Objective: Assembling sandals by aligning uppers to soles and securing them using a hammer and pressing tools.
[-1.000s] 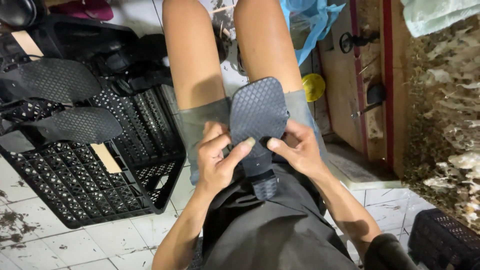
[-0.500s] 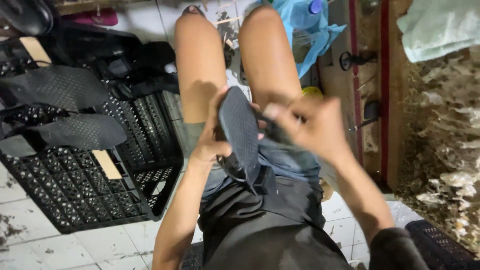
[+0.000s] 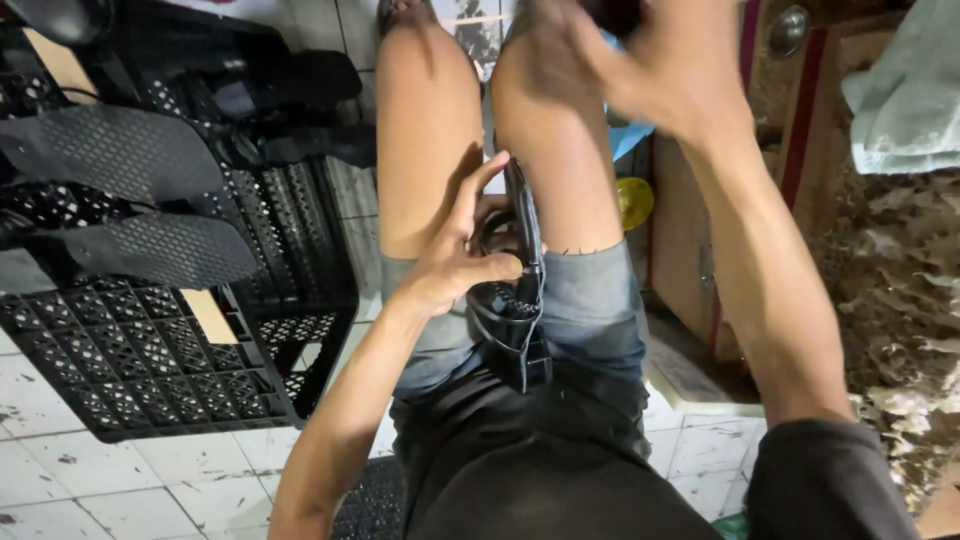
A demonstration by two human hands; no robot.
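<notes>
Currently, your left hand pinches the black sandal edge-on between your knees; your right hand, fingers blurred, reaches forward, ungripped.

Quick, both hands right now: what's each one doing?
Left hand: closed on the black sandal, held edge-on between the knees.
Right hand: raised off the sandal, blurred; holding anything cannot be told.
</notes>
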